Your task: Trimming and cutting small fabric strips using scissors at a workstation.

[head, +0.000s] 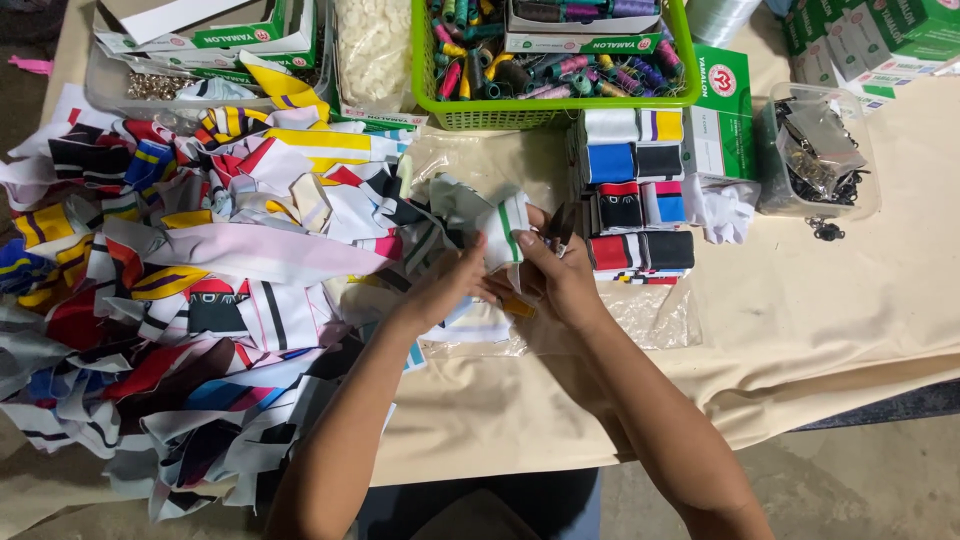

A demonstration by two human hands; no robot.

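Note:
My left hand [447, 283] and my right hand [556, 272] meet over the table's middle, both gripping a small white fabric piece with a green stripe [503, 228]. My right hand also holds small dark scissors [560, 228] whose blades point up beside the piece. A big heap of multicoloured fabric scraps [190, 270] lies just left of my hands. Folded fabric pieces in neat stacks [632, 190] stand right of my hands.
A green basket of thread spools [552, 60] sits at the back. Green-and-white boxes [722, 110] and a clear tub of dark metal clips [818, 150] are at the right. Another clear tub [150, 85] is back left. Beige cloth [830, 300] covers the table.

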